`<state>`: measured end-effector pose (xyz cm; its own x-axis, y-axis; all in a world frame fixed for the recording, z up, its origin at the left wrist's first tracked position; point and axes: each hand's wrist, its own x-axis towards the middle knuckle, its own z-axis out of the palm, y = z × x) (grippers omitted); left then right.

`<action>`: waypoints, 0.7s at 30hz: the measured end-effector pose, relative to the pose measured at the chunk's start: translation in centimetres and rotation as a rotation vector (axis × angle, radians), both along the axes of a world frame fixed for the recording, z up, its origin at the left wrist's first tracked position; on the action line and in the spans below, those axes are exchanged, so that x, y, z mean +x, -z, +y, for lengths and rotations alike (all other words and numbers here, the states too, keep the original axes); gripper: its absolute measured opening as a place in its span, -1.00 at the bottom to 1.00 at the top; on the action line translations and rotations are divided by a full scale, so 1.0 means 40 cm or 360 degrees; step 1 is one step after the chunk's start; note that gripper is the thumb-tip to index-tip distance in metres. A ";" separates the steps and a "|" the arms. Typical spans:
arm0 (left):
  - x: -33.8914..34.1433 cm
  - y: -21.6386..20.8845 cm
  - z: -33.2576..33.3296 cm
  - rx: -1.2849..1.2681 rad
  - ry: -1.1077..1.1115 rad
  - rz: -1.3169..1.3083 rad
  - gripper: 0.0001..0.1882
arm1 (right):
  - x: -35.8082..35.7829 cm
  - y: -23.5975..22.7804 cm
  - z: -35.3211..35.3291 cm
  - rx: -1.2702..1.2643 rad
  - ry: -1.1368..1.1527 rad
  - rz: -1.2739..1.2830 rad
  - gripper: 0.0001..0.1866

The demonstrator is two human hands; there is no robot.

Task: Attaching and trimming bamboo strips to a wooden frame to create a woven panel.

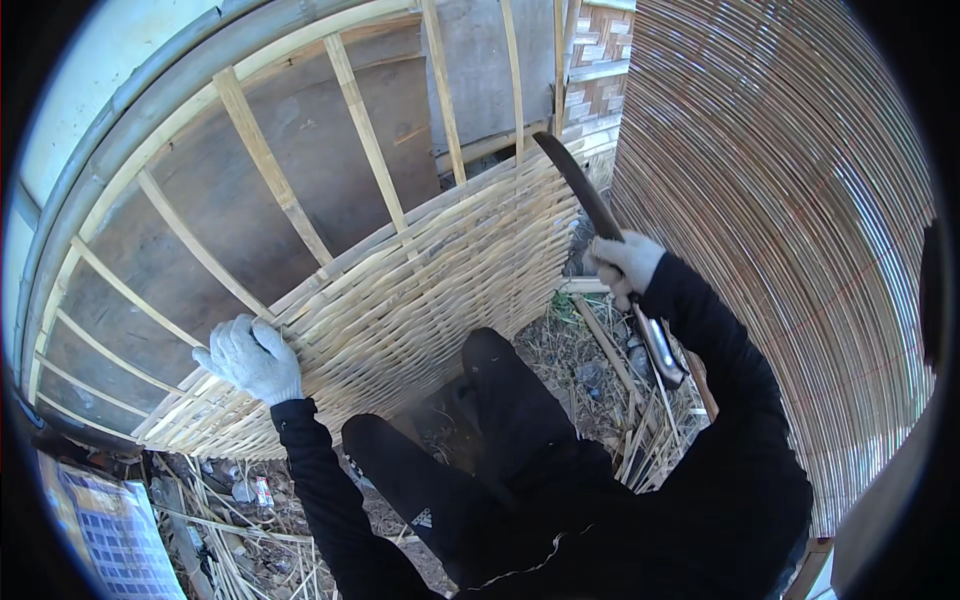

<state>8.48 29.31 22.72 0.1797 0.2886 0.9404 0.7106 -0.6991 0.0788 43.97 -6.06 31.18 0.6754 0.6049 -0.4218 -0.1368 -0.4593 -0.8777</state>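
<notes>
A woven bamboo panel [440, 290] stands in front of my knees, with pale strips laced across upright slats [355, 125]. My left hand [250, 358], in a whitish knit glove, grips the upper edge of the weave at its left part, fingers bent over the strips. To the right of the panel, my gloved right hand [630, 265] is closed around a machete [580, 185]. Its dark, curved blade points up and left, and the tip is near the weave's upper right corner. The shiny end of its handle sticks out below my fist.
A curved bamboo rim [100, 190] bounds the frame at the left, with brown boards [290, 140] behind the slats. A tall slatted screen [770, 200] rises close on my right. Cut strips and litter [620, 400] cover the ground, and a printed sheet [115, 535] lies at lower left.
</notes>
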 end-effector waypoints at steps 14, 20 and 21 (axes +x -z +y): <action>-0.047 -0.025 -0.035 -0.0119 0.0020 0.0199 -0.83 | -0.490 0.630 -0.163 0.0101 -0.0105 0.0767 -0.72; -0.094 -0.056 -0.050 -0.0235 0.0036 0.0445 -0.73 | -0.487 0.726 -0.196 0.0246 -0.0312 0.1106 -0.76; -0.097 -0.062 -0.052 -0.0256 0.0011 0.0492 -0.72 | -0.477 0.733 -0.201 0.0280 -0.0297 0.1181 -0.75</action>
<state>4.60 27.22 25.20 0.4515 0.4267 0.7837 0.7134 -0.7002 -0.0298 24.91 -14.10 1.84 0.1351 0.7805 -0.6103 -0.6499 -0.3951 -0.6492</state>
